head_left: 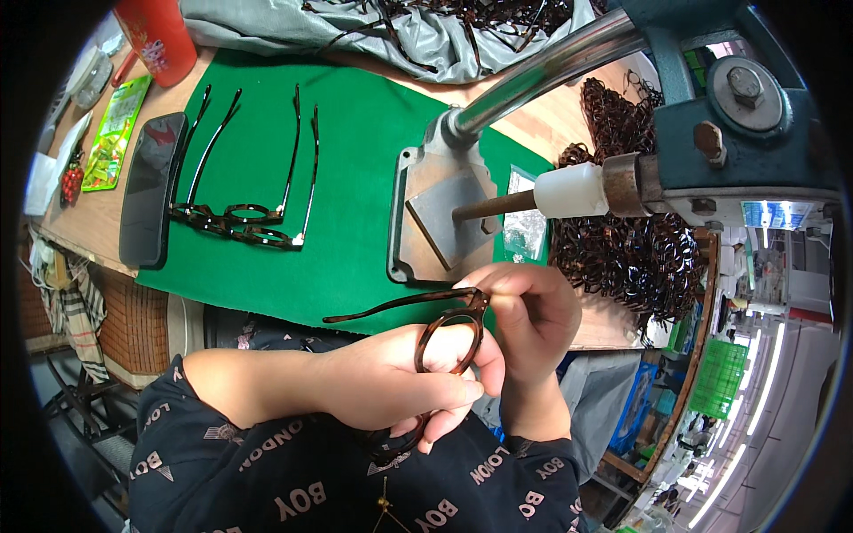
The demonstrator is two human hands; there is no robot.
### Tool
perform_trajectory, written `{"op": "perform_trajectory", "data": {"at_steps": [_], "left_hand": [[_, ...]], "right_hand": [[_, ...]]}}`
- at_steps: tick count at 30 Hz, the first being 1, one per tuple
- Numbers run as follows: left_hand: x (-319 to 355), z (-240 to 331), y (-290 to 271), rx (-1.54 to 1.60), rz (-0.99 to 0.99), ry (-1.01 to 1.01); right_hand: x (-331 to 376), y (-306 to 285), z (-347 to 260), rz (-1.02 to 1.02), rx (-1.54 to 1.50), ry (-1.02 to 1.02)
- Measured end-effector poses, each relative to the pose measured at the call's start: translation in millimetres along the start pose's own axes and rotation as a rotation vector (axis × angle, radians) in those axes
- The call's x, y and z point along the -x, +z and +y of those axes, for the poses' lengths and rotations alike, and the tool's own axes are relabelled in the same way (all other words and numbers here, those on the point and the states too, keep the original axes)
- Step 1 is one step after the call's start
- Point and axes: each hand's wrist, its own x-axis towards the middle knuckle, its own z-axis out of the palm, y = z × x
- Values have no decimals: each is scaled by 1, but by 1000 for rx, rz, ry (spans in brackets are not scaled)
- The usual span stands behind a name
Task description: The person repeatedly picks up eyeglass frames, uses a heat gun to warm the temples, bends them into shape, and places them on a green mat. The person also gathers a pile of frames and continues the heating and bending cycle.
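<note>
I hold a tortoiseshell eyeglass frame (449,342) low in the middle of the view, just off the near edge of the surface (80,209), its round rim facing up at me and one temple arm (391,305) sticking out toward nine o'clock. My left hand (404,386) is wrapped around the lower part of the frame, fingers curled shut under it and thumb laid across the rim. My right hand (529,324) sits at three o'clock of the frame, fingertips pinched together on the hinge corner where the temple meets the rim. At twelve o'clock from my hands, a grey metal base plate (440,218) of a press rests on the green mat (355,160), with a shiny steel lever (551,67) rising toward one o'clock and a white-tipped ram (573,189) pointing at the plate. At ten o'clock, two finished frames (240,222) lie on the mat with their temples open, and a dark phone (151,191) lies just beside them. At two o'clock, a heap of brown frame fronts (631,249) is piled beside the press. A red cup (158,37) stands at eleven o'clock, far back.
</note>
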Motion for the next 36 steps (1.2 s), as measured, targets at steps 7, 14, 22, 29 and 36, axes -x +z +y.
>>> {"op": "perform_trajectory", "data": {"at_steps": [7,14,22,29,36], "left_hand": [[-1,3,6,40,68,85],[-6,9,8,51,67,216],[-15,24,12,-11,75,249],[-26,53,10,-95,139,288],[-50,65,6,-82,145,288]], "right_hand": [[-4,0,-12,-187,-6,394],[-16,5,-19,-147,-17,273],[-27,-2,-15,-151,-53,95],[-23,-15,-41,-24,319,-7],[-4,-38,-51,179,301,-165]]}}
